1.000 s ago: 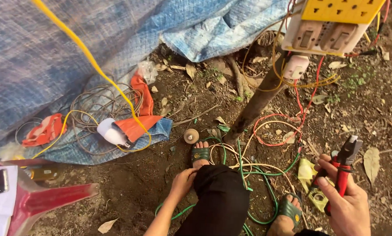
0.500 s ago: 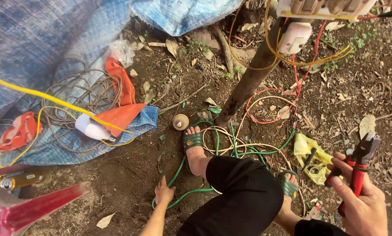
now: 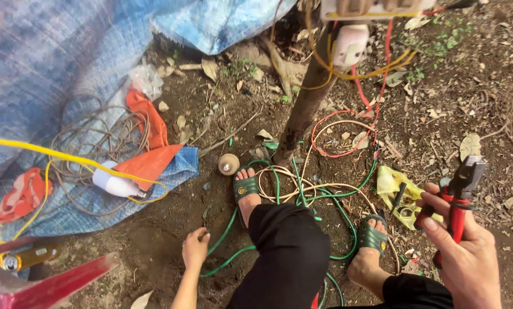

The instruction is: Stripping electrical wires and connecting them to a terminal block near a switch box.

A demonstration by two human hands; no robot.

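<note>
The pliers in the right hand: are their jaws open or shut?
Shut: the pliers show jaws closed together, with no gap, above the red handles held by the right hand.

Crumpled yellow wrapper [image 3: 395,184] on dirt by right foot, clear plastic bag [image 3: 146,78] on tarp edge

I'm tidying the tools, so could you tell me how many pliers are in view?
1: the red-handled pliers are held in the right hand, by the right edge. Others may be hidden under the blue tarp.
</note>
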